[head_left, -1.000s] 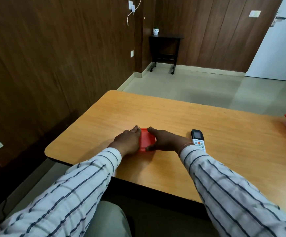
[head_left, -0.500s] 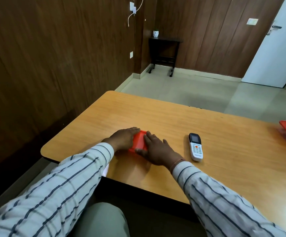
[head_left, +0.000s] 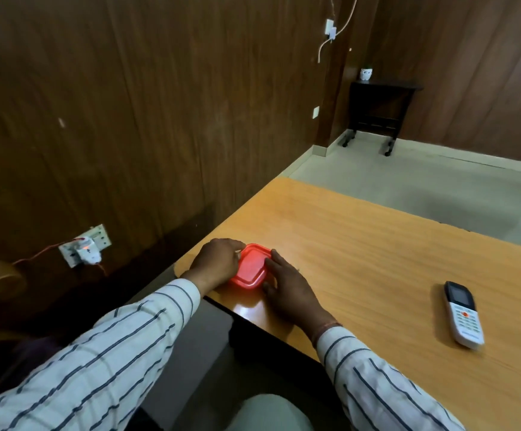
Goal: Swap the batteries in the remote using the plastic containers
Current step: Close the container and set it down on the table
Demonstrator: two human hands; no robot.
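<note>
My left hand [head_left: 217, 264] and right hand [head_left: 287, 290] clasp the red container [head_left: 251, 266] from either side at the counter [head_left: 362, 244] corner. The remote [head_left: 463, 314] lies well apart to my right.

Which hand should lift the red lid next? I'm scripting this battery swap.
Right hand, probably: its fingers lie over the red container lid's edge, while the left hand cups the side and can brace it.

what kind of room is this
Probably an office or meeting room: wood-panelled walls, a long laminate table, a tiled floor, and a small dark side table in the corner.
</note>
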